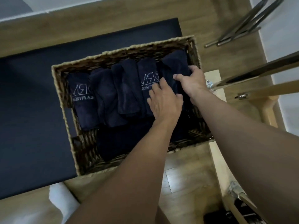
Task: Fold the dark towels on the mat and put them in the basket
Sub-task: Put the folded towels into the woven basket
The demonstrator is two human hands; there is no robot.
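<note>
The rightmost navy towel sat at the wicker basket's right end, next to the other folded towels. Right hand had its fingers curled over the towel's top edge, pinching it. Left hand lay flat with its fingers spread, pressing down. The towel looked soft, light and floppy imo, so I'd grab it along the folded edge.

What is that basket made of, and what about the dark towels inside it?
The basket looks like woven wicker or seagrass: brown plaited strands in the walls and a rough, braided, matte rim. The towels look like soft, fuzzy cloth, maybe microfibre or terry: dark navy, no shine, rounded folds, and pale stitched lettering on two of them.
</note>
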